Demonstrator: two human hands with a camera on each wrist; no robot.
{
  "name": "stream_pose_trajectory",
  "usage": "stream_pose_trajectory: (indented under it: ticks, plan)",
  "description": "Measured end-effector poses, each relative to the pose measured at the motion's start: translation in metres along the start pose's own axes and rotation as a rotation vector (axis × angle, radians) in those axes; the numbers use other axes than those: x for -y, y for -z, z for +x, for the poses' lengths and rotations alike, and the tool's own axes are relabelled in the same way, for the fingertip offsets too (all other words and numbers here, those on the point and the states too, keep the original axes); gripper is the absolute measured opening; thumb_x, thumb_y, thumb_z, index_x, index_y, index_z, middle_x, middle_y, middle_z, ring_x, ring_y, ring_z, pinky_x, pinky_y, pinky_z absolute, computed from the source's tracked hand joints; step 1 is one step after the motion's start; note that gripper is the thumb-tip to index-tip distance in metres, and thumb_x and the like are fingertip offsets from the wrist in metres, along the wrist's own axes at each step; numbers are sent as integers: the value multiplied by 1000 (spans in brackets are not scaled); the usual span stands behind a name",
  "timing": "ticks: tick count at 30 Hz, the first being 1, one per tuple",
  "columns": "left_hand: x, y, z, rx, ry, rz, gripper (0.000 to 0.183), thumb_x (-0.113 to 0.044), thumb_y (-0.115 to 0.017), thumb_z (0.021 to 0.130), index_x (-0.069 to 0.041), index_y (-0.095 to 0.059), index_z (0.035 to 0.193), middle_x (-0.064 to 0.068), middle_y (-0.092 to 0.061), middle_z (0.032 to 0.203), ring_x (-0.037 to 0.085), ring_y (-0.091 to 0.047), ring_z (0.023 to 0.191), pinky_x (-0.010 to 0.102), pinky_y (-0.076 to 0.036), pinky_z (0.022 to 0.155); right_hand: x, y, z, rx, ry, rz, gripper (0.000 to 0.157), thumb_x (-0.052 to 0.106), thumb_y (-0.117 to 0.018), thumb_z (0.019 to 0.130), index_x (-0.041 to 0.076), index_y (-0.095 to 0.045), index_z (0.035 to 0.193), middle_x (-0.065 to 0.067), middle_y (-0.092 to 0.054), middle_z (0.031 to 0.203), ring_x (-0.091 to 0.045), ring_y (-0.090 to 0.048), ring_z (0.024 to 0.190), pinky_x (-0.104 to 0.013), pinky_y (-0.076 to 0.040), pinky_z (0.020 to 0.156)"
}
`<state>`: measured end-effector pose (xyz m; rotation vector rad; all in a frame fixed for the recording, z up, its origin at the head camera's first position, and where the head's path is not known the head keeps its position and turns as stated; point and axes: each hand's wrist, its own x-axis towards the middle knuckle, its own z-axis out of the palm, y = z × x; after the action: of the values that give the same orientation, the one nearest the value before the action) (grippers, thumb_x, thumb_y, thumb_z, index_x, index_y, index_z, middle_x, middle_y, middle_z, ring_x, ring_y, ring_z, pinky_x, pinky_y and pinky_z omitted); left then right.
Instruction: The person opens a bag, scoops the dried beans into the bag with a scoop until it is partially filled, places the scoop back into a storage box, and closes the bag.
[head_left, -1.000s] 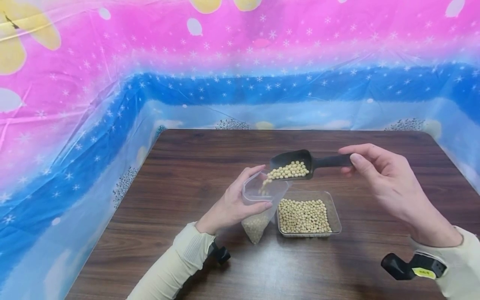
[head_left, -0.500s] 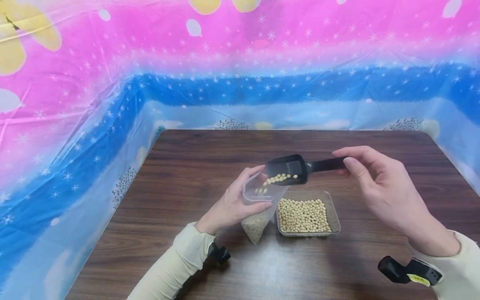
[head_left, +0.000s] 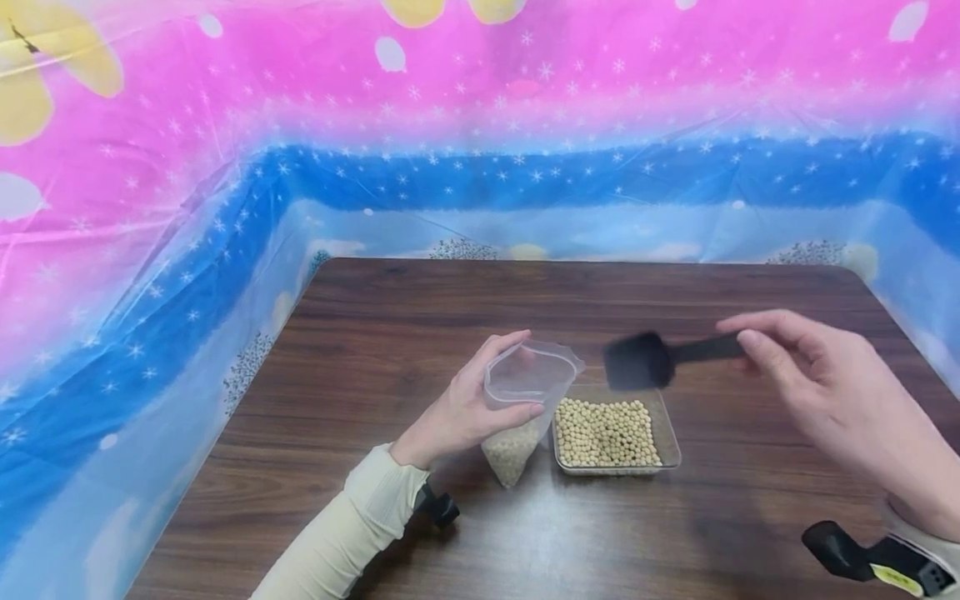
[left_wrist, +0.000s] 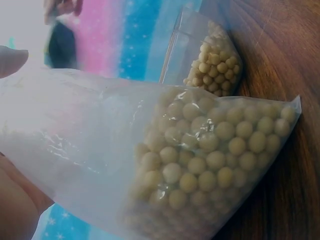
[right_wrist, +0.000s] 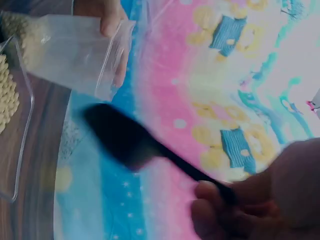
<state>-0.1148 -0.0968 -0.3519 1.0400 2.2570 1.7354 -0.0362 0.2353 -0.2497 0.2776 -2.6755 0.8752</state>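
In the head view my left hand [head_left: 476,400] holds a clear zip bag [head_left: 551,387] by its top, fingers and thumb keeping its mouth spread. Round pale soybeans [left_wrist: 210,155] fill the bag's lower part, whose bottom corner points down toward the table. My right hand [head_left: 817,375] pinches the handle end of a black scoop [head_left: 641,362], blurred by motion, with no beans showing in it. The scoop is to the right of the bag's mouth, over the far edge of a clear plastic box [head_left: 670,429] of soybeans.
The box sits on a dark wood-grain table [head_left: 375,333]. A pink and blue patterned cloth [head_left: 480,167] surrounds the table's back and left sides. Black wrist cameras [head_left: 843,550] are worn at both cuffs.
Beans have run from the scoop into the bag, leaving the scoop without visible beans. My right hand has drawn the scoop right and lower, away from the bag. The left hand stays put.
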Motion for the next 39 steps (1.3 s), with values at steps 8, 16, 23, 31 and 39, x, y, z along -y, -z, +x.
stream_pose_trajectory:
  ticks: [8,16,23,31,39]
  plan:
    - [0,1,0,1,9,2,77,-15,-77,84,-28,-35,147,-1,-50,131,24,-59,108,35,-53,90,-5,-32,-6,92,279,-189,13,1,-67,88,8,-70,98,5,-67,80,-2,-47,59,-25,-41,51]
    - [0,0,1,-4,1,9,82,-9,-79,81,-23,-33,148,4,-50,132,26,-58,109,37,-52,91,-12,-43,-4,232,202,-178,12,4,-61,94,3,-70,101,6,-62,76,-4,-46,59,-26,-42,53]
    - [-1,0,1,-3,0,19,79,-13,-78,83,-25,-34,147,2,-50,131,24,-58,108,35,-52,91,-34,-38,-3,384,-57,-23,24,21,-48,103,9,-68,112,7,-65,77,-9,-57,69,-26,-42,58]
    - [-1,-1,0,-6,-20,21,79,-14,-78,83,-26,-34,147,2,-50,130,24,-59,108,34,-53,90,-57,-51,-11,449,-220,242,34,28,-48,103,3,-63,122,0,-70,88,-17,-65,83,-27,-52,68]
    - [-1,-2,1,1,-7,7,78,-14,-77,84,-26,-34,147,3,-50,131,24,-59,108,34,-53,89,-78,-76,-21,431,-285,446,32,16,-49,103,-7,-58,123,-10,-68,85,-15,-63,75,-29,-55,68]
